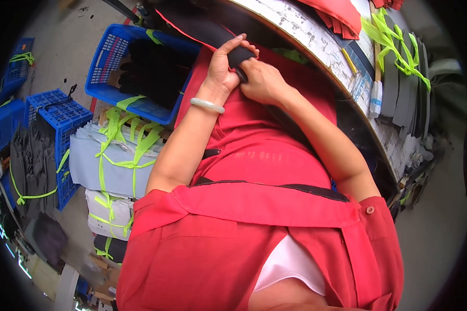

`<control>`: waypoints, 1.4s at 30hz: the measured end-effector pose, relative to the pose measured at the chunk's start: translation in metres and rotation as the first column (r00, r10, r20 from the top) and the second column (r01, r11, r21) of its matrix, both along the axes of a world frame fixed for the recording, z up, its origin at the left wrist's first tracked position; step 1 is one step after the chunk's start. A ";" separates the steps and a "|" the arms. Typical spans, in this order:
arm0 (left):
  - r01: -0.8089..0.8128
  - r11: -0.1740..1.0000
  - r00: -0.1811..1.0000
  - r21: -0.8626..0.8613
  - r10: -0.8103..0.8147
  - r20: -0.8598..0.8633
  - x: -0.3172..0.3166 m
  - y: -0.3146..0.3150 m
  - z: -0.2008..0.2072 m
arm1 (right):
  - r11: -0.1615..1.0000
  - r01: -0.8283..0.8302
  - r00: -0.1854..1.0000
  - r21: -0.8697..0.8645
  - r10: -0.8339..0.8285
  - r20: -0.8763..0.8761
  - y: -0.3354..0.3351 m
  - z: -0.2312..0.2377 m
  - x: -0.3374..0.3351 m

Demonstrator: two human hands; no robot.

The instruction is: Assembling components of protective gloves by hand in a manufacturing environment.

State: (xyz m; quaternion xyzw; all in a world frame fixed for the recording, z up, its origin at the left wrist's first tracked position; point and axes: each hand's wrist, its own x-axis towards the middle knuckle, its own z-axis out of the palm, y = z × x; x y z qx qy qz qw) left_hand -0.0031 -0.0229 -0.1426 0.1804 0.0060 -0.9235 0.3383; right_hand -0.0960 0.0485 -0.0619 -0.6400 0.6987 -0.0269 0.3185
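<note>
One head-worn fisheye view looks steeply down toward the nearby left hand (223, 66) and right hand (264, 80).

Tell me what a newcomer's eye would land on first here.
First, the vivid red clothing filling the lower middle, and above it the left hand and right hand closed on a black cloth with a red edge. Next, the blue basket at upper left, and the lime-green ties around grey strips at upper right.

Red cloth (341, 18) on a scuffed table (320, 54)
</note>
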 end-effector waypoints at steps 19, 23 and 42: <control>-0.029 0.998 0.999 0.047 0.030 -0.022 -0.001 0.000 0.002 | 0.998 -0.013 0.999 -0.067 0.010 -0.042 0.004 -0.008 0.003; -0.004 0.997 1.000 0.072 0.007 -0.030 0.005 -0.003 -0.001 | 0.999 -0.052 0.999 -0.011 0.052 -0.007 -0.006 -0.012 0.002; -0.012 0.994 1.000 0.106 0.015 -0.021 0.002 -0.007 -0.002 | 0.998 -0.031 0.999 0.048 0.033 -0.033 -0.008 -0.012 0.004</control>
